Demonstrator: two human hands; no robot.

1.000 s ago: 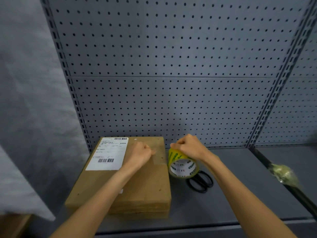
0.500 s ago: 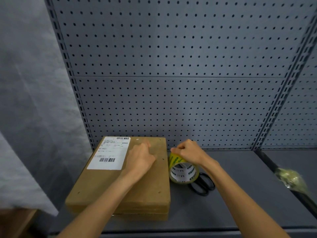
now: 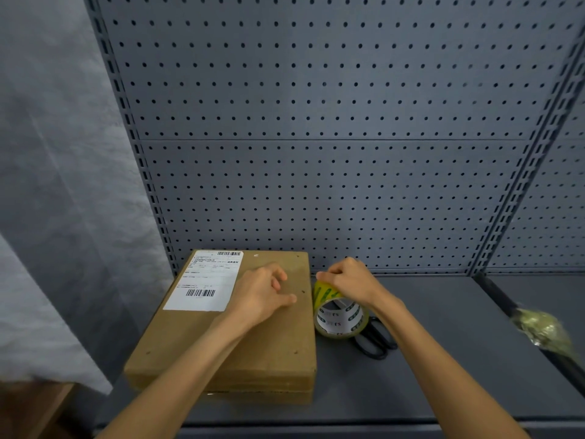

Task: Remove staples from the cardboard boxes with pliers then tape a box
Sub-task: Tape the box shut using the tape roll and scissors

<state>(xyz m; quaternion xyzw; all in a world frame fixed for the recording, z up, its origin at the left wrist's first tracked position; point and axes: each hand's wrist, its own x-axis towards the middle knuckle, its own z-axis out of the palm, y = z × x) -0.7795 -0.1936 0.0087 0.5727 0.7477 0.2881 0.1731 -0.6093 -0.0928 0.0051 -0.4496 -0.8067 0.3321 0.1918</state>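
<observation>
A flat brown cardboard box lies on the grey shelf, with a white shipping label on its far left part. My left hand rests on the box top, its fingers loosely curled and the thumb stretched out to the right. Upright against the box's right edge stands a yellow-green roll of tape. My right hand grips the roll from above. No pliers are in view.
Black scissors lie on the shelf behind the tape roll. A crumpled wad of tape clings to the shelf divider at the right. A pegboard wall closes the back, grey cloth hangs at the left.
My left hand has drawn away from the tape roll onto the middle of the box top and loosened from a fist. My right hand stays on the roll.
</observation>
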